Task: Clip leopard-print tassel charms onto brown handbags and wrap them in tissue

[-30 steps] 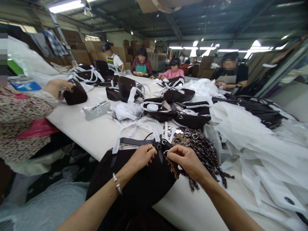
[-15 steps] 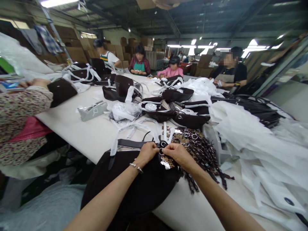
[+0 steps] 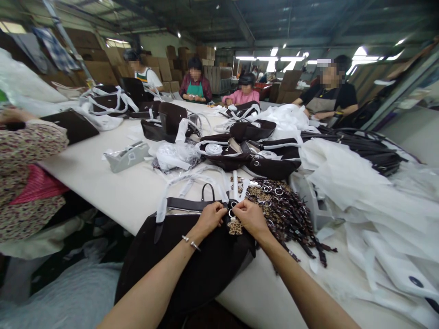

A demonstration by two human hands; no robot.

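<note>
One metal ring [image 3: 231, 212] with a leopard-print charm [image 3: 235, 227] at the upper right of a dark bag [image 3: 192, 260]; charm hangs in front of the bag. Right hand [image 3: 252, 218]: thumb and forefinger pinched on the ring's edge, probably to keep its opening clear. Left hand [image 3: 211, 217]: fingers curled in just beside the ring, over the bag's top edge; cannot tell what, if anything, the tips grip. Likely it steadies that edge. Bag lies tilted toward the wearer, lower part past the table edge, which presumably brings its top within reach of both hands. White wrapping [image 3: 162, 201] covers the handles, likely against scuffing. Heap of ringed charms [image 3: 284, 212] just right of the bag, probably set there for a short reach. Surface: pale table [image 3: 113, 187], bearing a grey tape dispenser [image 3: 128, 156] left of centre, more dark bags [image 3: 222, 157] beyond, white sheets [image 3: 346, 183] and dark straps [image 3: 363, 146] at right. Room: large hall, dark roof, strip lights [image 3: 264, 58], stacked cartons [image 3: 92, 68]. Four co-workers across the table; at left, a floral sleeve [image 3: 37, 137] beside another dark bag [image 3: 73, 124].
</note>
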